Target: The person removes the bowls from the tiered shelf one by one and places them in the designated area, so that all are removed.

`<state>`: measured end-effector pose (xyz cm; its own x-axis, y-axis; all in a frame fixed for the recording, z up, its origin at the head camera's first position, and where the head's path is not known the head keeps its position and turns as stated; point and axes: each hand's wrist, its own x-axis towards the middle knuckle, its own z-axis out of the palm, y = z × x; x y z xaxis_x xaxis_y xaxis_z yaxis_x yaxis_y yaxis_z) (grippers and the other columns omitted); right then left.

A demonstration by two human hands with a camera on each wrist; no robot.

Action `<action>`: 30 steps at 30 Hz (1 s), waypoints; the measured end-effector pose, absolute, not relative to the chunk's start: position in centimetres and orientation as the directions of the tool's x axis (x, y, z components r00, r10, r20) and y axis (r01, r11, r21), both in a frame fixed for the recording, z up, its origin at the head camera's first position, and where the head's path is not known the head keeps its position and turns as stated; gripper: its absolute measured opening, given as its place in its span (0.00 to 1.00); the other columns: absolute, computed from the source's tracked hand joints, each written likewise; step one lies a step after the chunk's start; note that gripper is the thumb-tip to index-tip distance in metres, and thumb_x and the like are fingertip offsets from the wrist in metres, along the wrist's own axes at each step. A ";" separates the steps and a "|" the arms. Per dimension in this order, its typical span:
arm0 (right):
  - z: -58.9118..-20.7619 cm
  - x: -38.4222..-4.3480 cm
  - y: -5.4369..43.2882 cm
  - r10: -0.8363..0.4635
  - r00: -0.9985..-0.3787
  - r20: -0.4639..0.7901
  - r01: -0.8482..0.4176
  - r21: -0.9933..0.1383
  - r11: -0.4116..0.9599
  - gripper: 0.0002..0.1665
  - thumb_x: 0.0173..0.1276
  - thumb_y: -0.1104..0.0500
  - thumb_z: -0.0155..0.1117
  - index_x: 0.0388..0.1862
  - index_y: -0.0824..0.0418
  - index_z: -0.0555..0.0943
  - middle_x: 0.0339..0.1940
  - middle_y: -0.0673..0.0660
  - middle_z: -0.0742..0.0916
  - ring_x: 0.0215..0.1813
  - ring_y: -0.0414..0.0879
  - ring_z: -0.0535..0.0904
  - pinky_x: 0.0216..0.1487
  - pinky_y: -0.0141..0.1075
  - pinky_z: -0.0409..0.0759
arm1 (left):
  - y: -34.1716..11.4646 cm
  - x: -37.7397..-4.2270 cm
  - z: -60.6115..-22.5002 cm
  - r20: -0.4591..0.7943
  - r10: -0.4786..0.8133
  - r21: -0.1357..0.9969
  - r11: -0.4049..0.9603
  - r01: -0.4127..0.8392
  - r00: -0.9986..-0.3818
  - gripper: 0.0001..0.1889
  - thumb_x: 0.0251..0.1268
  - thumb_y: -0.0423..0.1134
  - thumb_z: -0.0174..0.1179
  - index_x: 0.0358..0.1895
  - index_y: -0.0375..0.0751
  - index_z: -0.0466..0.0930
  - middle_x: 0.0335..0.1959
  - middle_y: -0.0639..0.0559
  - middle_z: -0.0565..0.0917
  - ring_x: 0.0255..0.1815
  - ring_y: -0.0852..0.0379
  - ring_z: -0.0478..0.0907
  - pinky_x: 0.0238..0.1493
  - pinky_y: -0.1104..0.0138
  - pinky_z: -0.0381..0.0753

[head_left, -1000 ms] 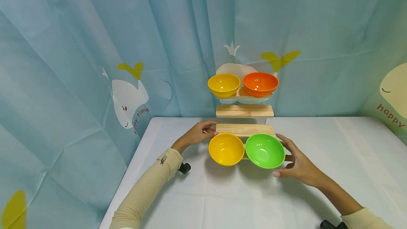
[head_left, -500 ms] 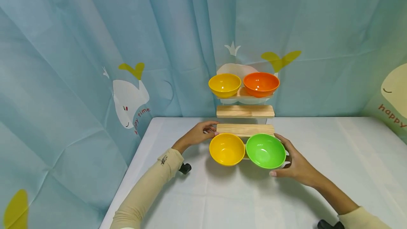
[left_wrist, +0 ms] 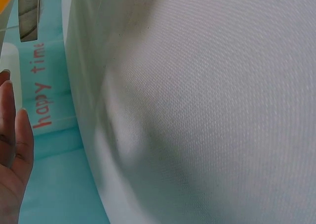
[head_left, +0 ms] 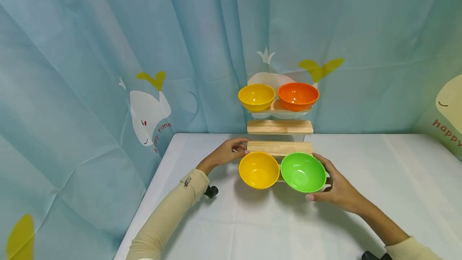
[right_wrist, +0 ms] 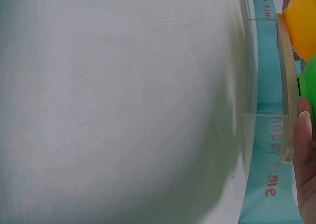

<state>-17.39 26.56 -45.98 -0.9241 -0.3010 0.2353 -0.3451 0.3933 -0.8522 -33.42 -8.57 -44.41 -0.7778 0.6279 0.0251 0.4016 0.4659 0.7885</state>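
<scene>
In the head view, a wooden stepped rack [head_left: 280, 147] carries a yellow bowl [head_left: 259, 170] and a green bowl [head_left: 303, 172] on its lowest step. My left hand [head_left: 225, 152] is at the rack's left side, fingertips right at a shelf end and thumb by the yellow bowl's rim. Its fingers [left_wrist: 7, 120] look fairly straight in the left wrist view. My right hand [head_left: 337, 187] curves round the right side of the green bowl, index finger behind the rim and thumb in front. The right wrist view shows this thumb [right_wrist: 303, 135] against the green bowl [right_wrist: 309, 85].
On the top step sit another yellow bowl [head_left: 256, 97] and an orange bowl [head_left: 298, 96]. A bare wooden step [head_left: 280, 127] lies below them. The rack stands on a white-covered table [head_left: 202, 228], close to a blue printed curtain [head_left: 202, 51].
My right hand has moved slightly left, closer round the green bowl. The left hand, rack and bowls keep their places; the whole view has shifted a little.
</scene>
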 end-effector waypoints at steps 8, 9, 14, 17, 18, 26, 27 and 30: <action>-46.0 -17.3 26.5 -0.292 -0.929 0.228 -0.333 -0.859 0.388 0.69 0.51 0.66 0.81 0.83 0.54 0.46 0.75 0.71 0.60 0.48 0.35 0.80 0.36 0.38 0.84 | -8.6 -33.6 -44.6 0.030 0.638 0.797 0.450 0.404 -0.770 0.26 0.75 0.44 0.59 0.72 0.44 0.70 0.54 0.45 0.84 0.52 0.53 0.80 0.55 0.63 0.80; -46.1 -17.3 26.5 -0.293 -0.929 0.228 -0.332 -0.861 0.385 0.69 0.51 0.66 0.81 0.83 0.54 0.46 0.75 0.71 0.59 0.49 0.35 0.80 0.35 0.38 0.85 | -8.6 -33.6 -44.6 0.028 0.638 0.796 0.451 0.403 -0.770 0.26 0.75 0.44 0.59 0.72 0.44 0.70 0.55 0.45 0.84 0.52 0.54 0.80 0.54 0.63 0.80; -46.1 -17.4 26.5 -0.298 -0.927 0.229 -0.335 -0.864 0.377 0.68 0.52 0.66 0.80 0.83 0.54 0.47 0.75 0.71 0.59 0.48 0.35 0.81 0.35 0.39 0.85 | -8.6 -33.6 -44.6 0.025 0.633 0.795 0.456 0.399 -0.773 0.26 0.75 0.45 0.59 0.72 0.44 0.70 0.55 0.45 0.83 0.52 0.53 0.80 0.53 0.64 0.80; -46.1 -17.5 26.5 -0.295 -0.927 0.231 -0.337 -0.859 0.384 0.68 0.52 0.66 0.81 0.83 0.54 0.47 0.75 0.70 0.60 0.48 0.35 0.81 0.35 0.39 0.85 | -8.6 -33.6 -44.6 0.027 0.632 0.796 0.455 0.399 -0.775 0.26 0.75 0.46 0.59 0.72 0.45 0.70 0.55 0.45 0.83 0.53 0.53 0.79 0.55 0.63 0.79; -46.0 -17.5 26.5 -0.293 -0.927 0.232 -0.338 -0.857 0.390 0.68 0.52 0.66 0.81 0.83 0.54 0.47 0.75 0.70 0.61 0.48 0.34 0.81 0.35 0.38 0.85 | -8.6 -33.6 -44.5 0.028 0.632 0.797 0.454 0.399 -0.775 0.26 0.75 0.46 0.59 0.72 0.45 0.70 0.55 0.45 0.83 0.53 0.53 0.79 0.55 0.62 0.79; -46.0 -17.5 26.4 -0.291 -0.927 0.234 -0.340 -0.854 0.394 0.67 0.52 0.66 0.81 0.83 0.55 0.49 0.73 0.67 0.63 0.49 0.33 0.81 0.36 0.38 0.85 | -8.7 -33.5 -44.5 0.035 0.635 0.796 0.449 0.406 -0.771 0.26 0.75 0.45 0.59 0.72 0.45 0.70 0.54 0.46 0.83 0.54 0.53 0.79 0.58 0.62 0.79; -46.0 -17.5 26.4 -0.292 -0.927 0.236 -0.341 -0.854 0.393 0.67 0.52 0.66 0.80 0.83 0.55 0.49 0.72 0.67 0.63 0.48 0.34 0.81 0.36 0.38 0.85 | -8.7 -33.5 -44.5 0.036 0.636 0.794 0.450 0.408 -0.771 0.26 0.75 0.45 0.59 0.72 0.44 0.70 0.54 0.46 0.83 0.54 0.53 0.79 0.58 0.62 0.79; -46.1 -17.5 26.5 -0.287 -0.926 0.245 -0.346 -0.854 0.389 0.66 0.51 0.67 0.80 0.82 0.55 0.50 0.72 0.67 0.63 0.47 0.34 0.82 0.36 0.38 0.85 | -8.6 -33.6 -44.6 0.036 0.640 0.797 0.445 0.409 -0.767 0.26 0.75 0.44 0.59 0.72 0.44 0.70 0.54 0.45 0.83 0.54 0.53 0.79 0.57 0.62 0.79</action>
<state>-17.50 26.47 -46.09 -0.9261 -0.2871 0.2449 -0.3463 0.3892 -0.8536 -33.61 -8.62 -44.61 -0.7671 0.6405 0.0362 0.4088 0.4446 0.7970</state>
